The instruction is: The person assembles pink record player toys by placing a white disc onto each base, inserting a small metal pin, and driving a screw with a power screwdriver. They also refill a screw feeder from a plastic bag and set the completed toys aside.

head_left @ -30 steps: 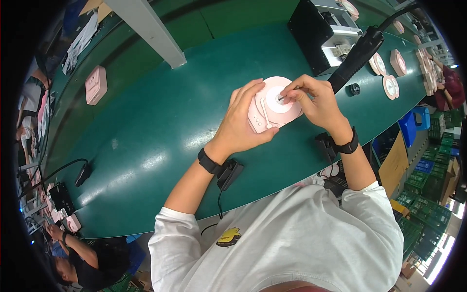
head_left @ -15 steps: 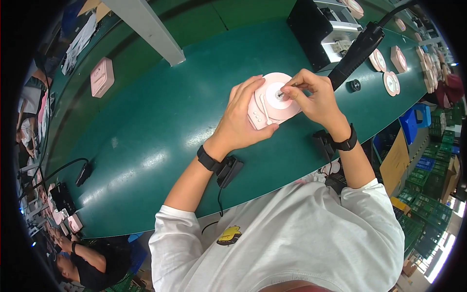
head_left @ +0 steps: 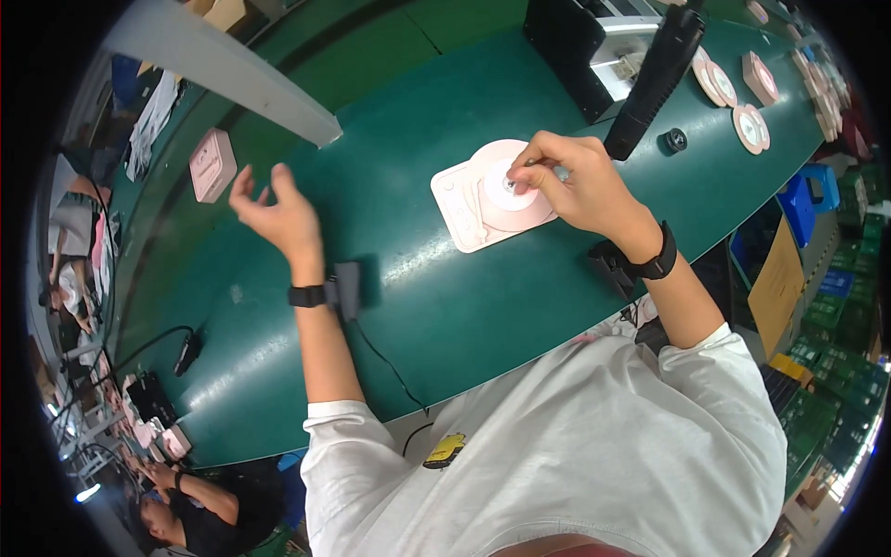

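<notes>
Pink turntable-shaped device (head_left: 492, 212): laid on the green surface (head_left: 399, 139) in front of the torso, its round disc toward the right hand (head_left: 589, 186) and its white arm on the side facing the left hand (head_left: 277, 219).
Disc centre (head_left: 497, 195): a white label-like circle with a dark mark at its middle, partly covered by fingertips; any lettering is too small to be read.
Shirt print (head_left: 445, 451): a yellow-and-black graphic, set on the white shirt (head_left: 575, 436).
Right pose: forearm angled in from the lower right, wrist bent, thumb and fingertips drawn into a pinch at the disc centre; whether anything is pinched cannot be told.
Left pose: forearm nearly upright, fingers spread and loosely curled, blurred, near a pink box (head_left: 213, 165); nothing is gripped.
Wrists: a black wristband (head_left: 660, 256) is worn on each.
</notes>
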Demonstrator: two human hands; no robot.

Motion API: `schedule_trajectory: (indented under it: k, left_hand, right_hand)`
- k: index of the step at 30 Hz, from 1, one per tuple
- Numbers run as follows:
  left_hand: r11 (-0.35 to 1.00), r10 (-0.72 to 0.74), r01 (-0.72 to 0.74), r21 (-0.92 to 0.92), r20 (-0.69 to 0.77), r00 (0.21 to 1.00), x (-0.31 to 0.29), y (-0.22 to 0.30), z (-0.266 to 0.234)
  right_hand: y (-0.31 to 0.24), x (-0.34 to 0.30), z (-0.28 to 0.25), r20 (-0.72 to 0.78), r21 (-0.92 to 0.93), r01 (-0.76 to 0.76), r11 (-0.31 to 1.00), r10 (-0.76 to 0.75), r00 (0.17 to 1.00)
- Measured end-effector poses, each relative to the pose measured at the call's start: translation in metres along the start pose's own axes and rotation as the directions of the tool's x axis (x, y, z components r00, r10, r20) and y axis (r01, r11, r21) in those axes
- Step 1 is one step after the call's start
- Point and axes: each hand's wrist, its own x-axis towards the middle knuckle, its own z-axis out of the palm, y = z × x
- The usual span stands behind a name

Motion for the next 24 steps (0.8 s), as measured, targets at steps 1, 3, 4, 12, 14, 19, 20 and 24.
schedule_trajectory:
  k: [1, 3, 4, 12, 14, 19, 20, 24]
  left_hand:
    - [0.991, -0.126, 0.128, 0.040, -0.057, 0.990, 0.016, -0.028, -0.008]
    - [0.944, -0.193, 0.203, 0.260, -0.063, 0.979, 0.042, -0.059, -0.019]
    - [0.846, -0.255, 0.263, 0.464, -0.081, 0.964, 0.052, -0.071, -0.019]
    - [0.586, -0.175, 0.301, 0.753, -0.246, 0.953, 0.093, -0.124, 0.003]
    - [0.640, -0.203, 0.327, 0.695, -0.257, 0.945, 0.098, -0.147, -0.011]
    - [0.868, -0.143, 0.279, 0.412, -0.330, 0.933, 0.074, -0.172, -0.071]
    - [0.937, -0.155, 0.236, 0.258, -0.297, 0.942, 0.060, -0.144, -0.053]
    - [0.986, -0.167, 0.166, -0.021, -0.177, 0.970, -0.044, -0.044, -0.059]
  right_hand:
    - [-0.002, 0.003, 0.001, 0.038, -0.005, 0.020, 1.000, -0.020, 0.999]
    - [0.000, 0.006, 0.004, 0.056, -0.022, 0.040, 0.999, -0.038, 0.998]
    - [0.001, 0.007, 0.004, 0.072, -0.041, 0.058, 0.997, -0.055, 0.996]
    - [0.003, 0.001, 0.006, 0.002, -0.007, 0.070, 0.998, -0.070, 0.998]
    - [0.002, -0.001, 0.003, -0.040, 0.005, 0.088, 0.996, -0.088, 0.995]
    - [-0.002, -0.028, -0.036, -0.090, 0.130, -0.034, 0.991, 0.046, 0.995]
    - [0.000, -0.036, -0.055, -0.103, 0.125, -0.090, 0.988, 0.103, 0.989]
    - [0.014, -0.076, -0.097, -0.173, 0.280, -0.273, 0.920, 0.329, 0.928]
